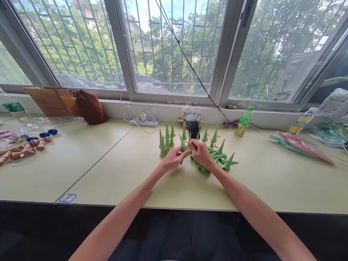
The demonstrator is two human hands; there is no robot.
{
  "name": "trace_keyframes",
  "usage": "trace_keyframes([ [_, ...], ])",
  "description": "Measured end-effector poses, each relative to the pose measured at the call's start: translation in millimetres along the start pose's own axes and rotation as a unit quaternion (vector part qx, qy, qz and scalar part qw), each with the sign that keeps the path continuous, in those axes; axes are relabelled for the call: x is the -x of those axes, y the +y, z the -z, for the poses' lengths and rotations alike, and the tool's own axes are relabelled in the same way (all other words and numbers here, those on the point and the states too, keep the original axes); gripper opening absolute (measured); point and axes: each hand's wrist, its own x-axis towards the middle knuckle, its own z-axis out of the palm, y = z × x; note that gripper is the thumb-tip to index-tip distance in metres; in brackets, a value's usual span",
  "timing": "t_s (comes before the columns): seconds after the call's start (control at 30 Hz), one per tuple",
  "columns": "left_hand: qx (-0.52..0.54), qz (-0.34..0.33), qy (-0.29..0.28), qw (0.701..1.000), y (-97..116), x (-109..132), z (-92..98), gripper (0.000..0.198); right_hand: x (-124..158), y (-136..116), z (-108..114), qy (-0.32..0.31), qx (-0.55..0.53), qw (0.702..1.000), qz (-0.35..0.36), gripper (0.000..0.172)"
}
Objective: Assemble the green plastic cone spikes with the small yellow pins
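Between my two hands is a green plastic plant watering spike (183, 143), its pointed tip tilted up and to the left. My left hand (174, 158) is closed on it with the fingertips. My right hand (200, 151) is pinched right beside it, close to a small yellow part; what those fingers hold is hidden. Several green spikes with yellow valves (172, 135) stand upright just behind my left hand. More upright spikes (214, 137) stand behind my right hand. Loose green spikes (217, 156) lie in a heap to the right, under and beside my right wrist.
A black phone (194, 129) leans at the back, near a power strip (144, 122). Farther right are a green bottle (244, 122) and a pink plastic item (306, 146). Leftward lie a brown pouch (89, 108), cardboard (49, 102) and wooden pieces with blue balls (45, 135).
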Motion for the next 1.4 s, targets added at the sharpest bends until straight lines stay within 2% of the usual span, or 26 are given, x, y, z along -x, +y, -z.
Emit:
trace_keyframes([
  [0.17,-0.103,-0.067,0.052,0.991,-4,-1,-2.3,0.038,0,1,0,-0.003,0.004,1.0,0.002,0.034],
  [0.37,-0.184,-0.127,0.085,0.971,-16,-4,-3.7,0.03,0,1,0,-0.005,0.013,1.0,-0.007,0.034],
  [0.57,-0.214,-0.165,0.093,0.958,-21,-5,-3.3,0.02,0,-1,0,0.0,0.024,1.0,-0.012,0.034],
  [0.73,-0.215,-0.165,0.099,0.958,-22,-6,-2.1,0.021,0,-1,-1,0.006,0.03,0.999,-0.017,0.034],
  [1.0,-0.163,-0.112,0.133,0.971,-16,-7,-4.6,0.032,-2,-1,1,0.038,0.039,0.998,-0.037,0.035],
  [1.1,-0.1,-0.067,0.143,0.982,-10,-7,-4.2,0.042,-2,-1,3,0.063,0.035,0.997,-0.041,0.035],
  [1.17,-0.028,-0.015,0.145,0.989,-7,-7,-2.7,0.054,-2,-2,3,0.074,0.032,0.996,-0.04,0.036],
  [1.23,0.059,0.055,0.113,0.99,-5,-7,-0.5,0.066,-1,-3,3,0.074,0.03,0.996,-0.035,0.036],
  [1.3,0.14,0.123,0.043,0.981,-4,-6,1.7,0.074,-1,-4,2,0.06,0.027,0.997,-0.027,0.035],
  [1.4,0.222,0.177,-0.043,0.958,-6,-7,3.5,0.075,0,-5,0,0.03,0.024,0.999,-0.011,0.035],
])
